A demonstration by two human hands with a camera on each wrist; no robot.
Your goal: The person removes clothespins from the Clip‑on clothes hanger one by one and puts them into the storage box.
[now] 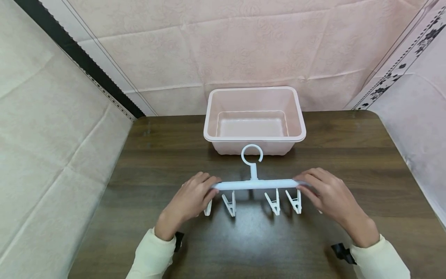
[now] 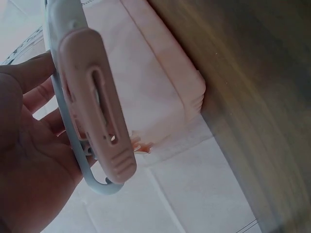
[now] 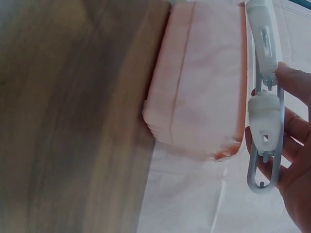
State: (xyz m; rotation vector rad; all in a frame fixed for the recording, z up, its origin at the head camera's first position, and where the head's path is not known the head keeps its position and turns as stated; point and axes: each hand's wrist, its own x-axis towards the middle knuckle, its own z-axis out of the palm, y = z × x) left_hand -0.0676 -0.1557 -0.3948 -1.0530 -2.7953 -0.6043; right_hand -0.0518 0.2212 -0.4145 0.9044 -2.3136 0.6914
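Observation:
A pale blue-white clip hanger (image 1: 258,185) is held level above the table, its round hook pointing up. My left hand (image 1: 189,199) grips the left end of its bar, and my right hand (image 1: 329,193) pinches the right end between thumb and fingers. Several white clips (image 1: 230,203) hang below the bar; those at the ends are partly hidden by the hands. Close up in the left wrist view, a clip (image 2: 97,104) beside the left hand looks pinkish. The right wrist view has a whitish clip (image 3: 265,121) near the right fingertips.
Behind the hanger, a pale pink plastic basin (image 1: 226,148) stands near the far edge of the dark wooden table (image 1: 139,217). Its visible floor is bare. Pale cloth (image 1: 244,46) hangs behind the table, with more cloth at both sides.

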